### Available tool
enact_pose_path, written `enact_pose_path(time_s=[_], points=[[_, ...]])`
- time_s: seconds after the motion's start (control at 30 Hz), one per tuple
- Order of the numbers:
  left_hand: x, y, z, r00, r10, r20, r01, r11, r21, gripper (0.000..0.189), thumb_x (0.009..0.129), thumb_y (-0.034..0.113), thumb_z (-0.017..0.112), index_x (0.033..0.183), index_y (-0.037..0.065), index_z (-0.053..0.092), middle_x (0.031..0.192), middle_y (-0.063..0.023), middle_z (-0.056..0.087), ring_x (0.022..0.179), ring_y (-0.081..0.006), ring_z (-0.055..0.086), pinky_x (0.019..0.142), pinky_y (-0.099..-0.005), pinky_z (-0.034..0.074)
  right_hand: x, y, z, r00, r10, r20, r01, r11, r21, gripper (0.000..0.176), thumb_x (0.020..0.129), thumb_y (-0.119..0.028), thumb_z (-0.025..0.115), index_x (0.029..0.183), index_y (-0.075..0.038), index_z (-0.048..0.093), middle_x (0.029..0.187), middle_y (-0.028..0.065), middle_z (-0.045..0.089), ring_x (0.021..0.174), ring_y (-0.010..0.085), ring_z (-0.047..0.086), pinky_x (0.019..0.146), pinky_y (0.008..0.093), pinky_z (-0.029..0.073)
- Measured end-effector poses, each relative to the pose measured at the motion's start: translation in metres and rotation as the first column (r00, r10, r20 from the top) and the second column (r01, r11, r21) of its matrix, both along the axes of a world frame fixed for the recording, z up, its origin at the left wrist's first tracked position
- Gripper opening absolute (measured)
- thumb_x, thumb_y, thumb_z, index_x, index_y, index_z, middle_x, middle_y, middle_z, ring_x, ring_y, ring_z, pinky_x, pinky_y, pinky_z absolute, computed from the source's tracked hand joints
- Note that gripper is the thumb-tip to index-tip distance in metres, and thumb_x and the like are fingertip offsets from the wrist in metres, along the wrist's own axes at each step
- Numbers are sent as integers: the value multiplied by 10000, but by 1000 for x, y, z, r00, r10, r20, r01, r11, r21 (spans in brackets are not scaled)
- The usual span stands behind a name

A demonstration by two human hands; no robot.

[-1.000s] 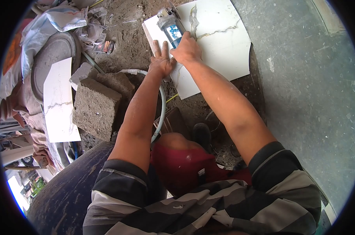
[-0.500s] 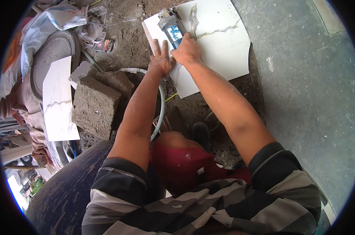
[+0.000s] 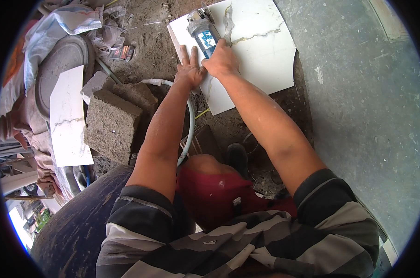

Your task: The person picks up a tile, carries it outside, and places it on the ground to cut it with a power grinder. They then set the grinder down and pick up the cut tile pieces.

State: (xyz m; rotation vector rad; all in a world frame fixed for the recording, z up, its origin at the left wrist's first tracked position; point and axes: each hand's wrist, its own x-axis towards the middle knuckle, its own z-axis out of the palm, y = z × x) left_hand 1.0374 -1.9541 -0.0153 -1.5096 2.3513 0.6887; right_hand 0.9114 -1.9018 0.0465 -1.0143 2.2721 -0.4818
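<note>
Fingers of your right hand (image 3: 223,61) clamp the grinder (image 3: 205,39); your left hand (image 3: 189,75), fingers spread beside it, seemingly steadies the tile (image 3: 263,53).

Outdoor work site: dirt ground (image 3: 149,21), rough blocks (image 3: 111,124), cut tiles (image 3: 261,55), power cutter (image 3: 205,37), concrete slab (image 3: 358,102).

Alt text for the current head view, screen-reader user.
A person's right hand grips a blue and grey angle grinder over a white, grey-veined tile, while the left hand presses flat beside it. Rough blocks and a second tile piece lie to the left.
</note>
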Motion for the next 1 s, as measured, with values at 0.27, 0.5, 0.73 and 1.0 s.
enact_pose_path(time_s=[0.27,0.5,0.73,1.0], points=[[1,0,-3,1000,-1,-13,1,1000,-10,796,930,475,463,1556,257,23,1601,-157,-152,1265,-507,424,1067,-515,391,-2,4,2,999,4,35,-4,1000,5,700,716,-296,781,1228,15,419,1145,227,622,1066,358,626,908,436,515],[1,0,-1,1000,-1,-8,1,1000,-7,802,925,487,461,1557,246,29,1601,-158,-154,1269,-506,422,1063,-520,391,-1,8,2,1000,5,16,-5,1000,0,707,710,-299,782,1227,14,417,1132,231,626,1051,362,631,901,440,516],[2,0,-2,1000,-3,-17,2,1000,-13,826,919,580,439,1556,257,24,1603,-156,-145,1285,-509,402,1070,-521,382,-1,11,2,1000,7,31,-8,999,36,722,714,-313,790,1236,11,409,1126,225,629,1050,361,632,906,439,515],[1,0,-4,1000,1,-9,-1,1000,-22,816,913,532,452,1556,262,28,1601,-161,-148,1290,-509,398,1082,-505,375,0,14,1,1000,6,13,-6,999,41,752,710,-338,816,1238,6,407,1132,219,635,1059,358,633,907,434,518]])
